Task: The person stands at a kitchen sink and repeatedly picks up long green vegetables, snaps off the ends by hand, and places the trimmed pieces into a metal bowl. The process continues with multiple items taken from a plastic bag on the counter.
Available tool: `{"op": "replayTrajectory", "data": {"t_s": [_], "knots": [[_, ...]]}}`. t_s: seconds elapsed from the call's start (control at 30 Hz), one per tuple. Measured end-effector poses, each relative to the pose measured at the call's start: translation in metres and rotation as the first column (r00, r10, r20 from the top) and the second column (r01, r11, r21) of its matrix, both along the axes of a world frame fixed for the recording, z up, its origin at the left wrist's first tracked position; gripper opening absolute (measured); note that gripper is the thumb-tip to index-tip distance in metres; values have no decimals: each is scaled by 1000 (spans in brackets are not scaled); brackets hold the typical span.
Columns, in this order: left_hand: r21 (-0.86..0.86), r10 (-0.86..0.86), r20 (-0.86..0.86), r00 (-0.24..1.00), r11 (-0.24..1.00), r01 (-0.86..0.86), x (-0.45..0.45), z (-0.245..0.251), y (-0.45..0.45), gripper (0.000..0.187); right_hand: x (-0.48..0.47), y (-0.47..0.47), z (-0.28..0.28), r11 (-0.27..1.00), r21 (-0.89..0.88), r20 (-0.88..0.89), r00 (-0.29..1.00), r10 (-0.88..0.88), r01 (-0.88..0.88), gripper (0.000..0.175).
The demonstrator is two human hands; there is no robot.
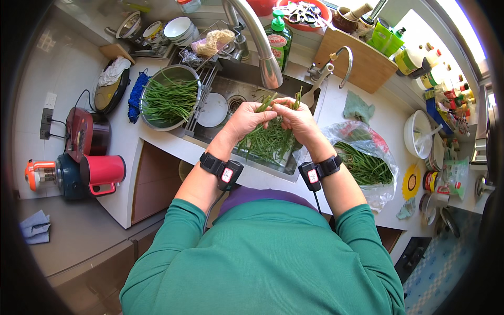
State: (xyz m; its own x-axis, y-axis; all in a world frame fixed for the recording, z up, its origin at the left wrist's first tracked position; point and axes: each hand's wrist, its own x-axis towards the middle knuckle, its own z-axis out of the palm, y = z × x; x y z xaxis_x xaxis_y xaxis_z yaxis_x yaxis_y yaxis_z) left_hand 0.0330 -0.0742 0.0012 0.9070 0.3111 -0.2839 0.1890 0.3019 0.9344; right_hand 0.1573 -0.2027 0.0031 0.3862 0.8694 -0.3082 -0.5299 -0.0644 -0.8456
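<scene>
My left hand (248,118) and my right hand (294,117) meet over the sink (289,173), each closed on thin green stalks like garlic chives. The fingertips almost touch at the stalk ends. Loose green bits (267,143) lie in the sink below. A steel bowl (198,100) to the left holds many green stalks (169,98). On the counter to the right, a clear plastic bag (384,147) lies around more stalks (364,165). The fingers partly hide what they grip.
A curved steel faucet (269,67) hangs just beyond my hands. A white plate (212,110) lies in the sink's left part. A green soap bottle (280,43) and a wooden board (354,59) stand behind. A red kettle (103,173) is at the left, a green cloth (358,107) at the right.
</scene>
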Motion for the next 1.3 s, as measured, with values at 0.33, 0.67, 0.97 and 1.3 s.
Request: {"op": "replayTrajectory", "data": {"t_s": [0.33, 0.67, 0.97, 1.3], "knots": [[64, -10, 57, 998, 998, 6, -5, -9, -3, 24, 5, -1, -17, 992, 86, -111, 991, -77, 87, 25], [90, 136, 139, 981, 985, -149, 13, -7, -18, 14, 4, -4, -30, 961, 275, -427, 900, 85, 40, 48], [78, 97, 63, 993, 992, -102, 15, -15, -26, 15, -4, 1, -21, 972, 233, -327, 941, 84, -6, 46], [-174, 252, -127, 959, 946, -272, -3, 1, 6, 17, 10, -11, -31, 993, 39, -217, 971, -102, 113, 34]]}}
